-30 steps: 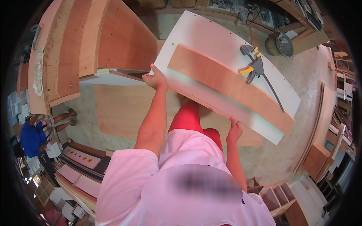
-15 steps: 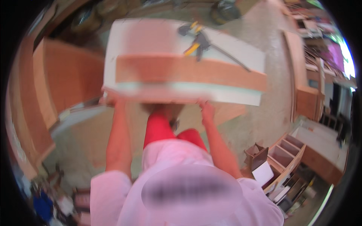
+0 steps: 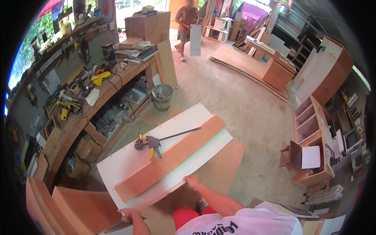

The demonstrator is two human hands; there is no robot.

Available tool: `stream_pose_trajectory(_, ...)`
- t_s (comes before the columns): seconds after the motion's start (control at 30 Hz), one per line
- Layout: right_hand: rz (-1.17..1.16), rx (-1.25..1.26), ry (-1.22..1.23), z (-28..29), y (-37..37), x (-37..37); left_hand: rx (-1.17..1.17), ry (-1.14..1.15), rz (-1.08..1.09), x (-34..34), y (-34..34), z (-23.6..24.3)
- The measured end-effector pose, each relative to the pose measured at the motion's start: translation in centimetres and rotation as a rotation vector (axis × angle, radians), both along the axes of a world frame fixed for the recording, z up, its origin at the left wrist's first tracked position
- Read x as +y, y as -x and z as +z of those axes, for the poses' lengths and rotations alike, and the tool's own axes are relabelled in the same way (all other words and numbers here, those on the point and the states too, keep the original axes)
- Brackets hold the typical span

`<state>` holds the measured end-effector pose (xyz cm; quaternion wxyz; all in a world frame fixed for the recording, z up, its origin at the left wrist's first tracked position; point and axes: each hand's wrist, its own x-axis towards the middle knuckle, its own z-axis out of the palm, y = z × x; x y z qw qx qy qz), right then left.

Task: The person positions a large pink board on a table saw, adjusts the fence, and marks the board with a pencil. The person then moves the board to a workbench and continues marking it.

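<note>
White panel (image 3: pixel 172 126) has swung right-end-far in view, board (image 3: pixel 174 156) and clamp (image 3: pixel 152 142) laid on, left hand (image 3: pixel 130 215) and right hand (image 3: pixel 192 181) grasping its near edge, unreleased.

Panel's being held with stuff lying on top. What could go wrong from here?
1. The clamp lies across the brown board and seems unfastened, so a tilt might slide both off the white panel.
2. Left hand and right hand both grip the near edge, so the far side could dip.
3. The bucket stands beyond the far edge and might get bumped.
</note>
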<state>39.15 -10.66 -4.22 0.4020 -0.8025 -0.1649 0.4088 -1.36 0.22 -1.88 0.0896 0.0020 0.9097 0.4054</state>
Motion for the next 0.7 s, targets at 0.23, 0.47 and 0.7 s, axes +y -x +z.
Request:
stream_pose_trajectory(0.23, -0.061, 0.08, 0.01, 2.8, 2.3, 0.8, -0.01, 0.019, 0.034, -0.3, 2.3, -1.1)
stream_pose_trajectory(0.47, -0.138, 0.062, 0.009, 1.2, 2.1, 0.0, -0.025, -0.007, 0.004, -0.4, 1.1, -1.3)
stream_pose_trajectory(0.7, -0.073, -0.41, 0.161, 4.2, 3.2, -0.7, -0.007, -0.054, -0.066, -1.0, 0.6, -1.6)
